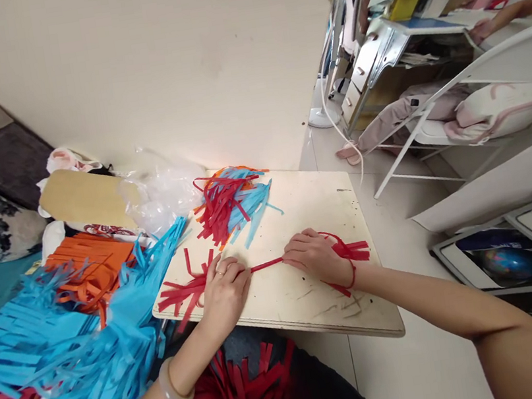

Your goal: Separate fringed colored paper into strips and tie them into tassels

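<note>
A red paper tassel strip (266, 265), its middle twisted narrow, lies across the small wooden table (311, 299). Its cut fringes fan out on both sides. My left hand (227, 290) is closed on it near the left fringe (185, 293). My right hand (310, 256) presses and grips the twisted part near the right fringe (354, 251), which it partly hides. Behind my hands sits a pile of finished-looking tassels in red (221, 207), blue (249, 205) and orange. More red fringed paper (253, 381) rests on my lap.
Blue fringed paper (81, 367) and orange fringed paper (89, 266) are heaped at left, beside a clear plastic bag (159, 192). A wall (175, 59) stands behind the table. At right are a white folding chair (431, 101), a shelf (513, 249) and another person's arm (503, 18).
</note>
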A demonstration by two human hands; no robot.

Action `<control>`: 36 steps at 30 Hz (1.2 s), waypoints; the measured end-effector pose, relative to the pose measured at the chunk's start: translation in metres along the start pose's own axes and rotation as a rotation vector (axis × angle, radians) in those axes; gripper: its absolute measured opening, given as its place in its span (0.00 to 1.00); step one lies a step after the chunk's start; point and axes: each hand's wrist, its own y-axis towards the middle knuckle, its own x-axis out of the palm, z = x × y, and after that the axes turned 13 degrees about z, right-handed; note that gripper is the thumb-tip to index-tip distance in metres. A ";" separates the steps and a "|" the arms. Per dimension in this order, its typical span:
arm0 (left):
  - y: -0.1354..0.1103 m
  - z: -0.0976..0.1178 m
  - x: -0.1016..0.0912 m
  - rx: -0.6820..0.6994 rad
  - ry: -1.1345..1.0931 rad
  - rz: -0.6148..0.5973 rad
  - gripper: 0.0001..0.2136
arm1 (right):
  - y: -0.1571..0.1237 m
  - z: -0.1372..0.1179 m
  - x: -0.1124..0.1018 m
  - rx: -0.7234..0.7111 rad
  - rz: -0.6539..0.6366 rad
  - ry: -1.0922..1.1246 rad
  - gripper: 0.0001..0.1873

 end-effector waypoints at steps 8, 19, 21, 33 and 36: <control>-0.008 -0.018 -0.006 -0.369 -0.209 -0.021 0.08 | 0.001 0.004 -0.003 0.463 -0.005 0.276 0.10; 0.001 -0.019 -0.011 -0.359 -0.132 -0.175 0.08 | 0.011 -0.005 -0.006 0.443 -0.113 0.207 0.08; 0.004 -0.020 -0.012 -0.344 -0.107 -0.214 0.09 | 0.011 -0.006 -0.006 0.422 -0.114 0.199 0.08; 0.028 -0.018 -0.014 -0.211 0.103 -0.452 0.13 | 0.012 -0.021 -0.004 -0.126 -0.223 -0.094 0.21; 0.031 -0.018 -0.014 -0.195 0.138 -0.454 0.10 | 0.005 -0.014 -0.013 -0.113 -0.222 -0.166 0.19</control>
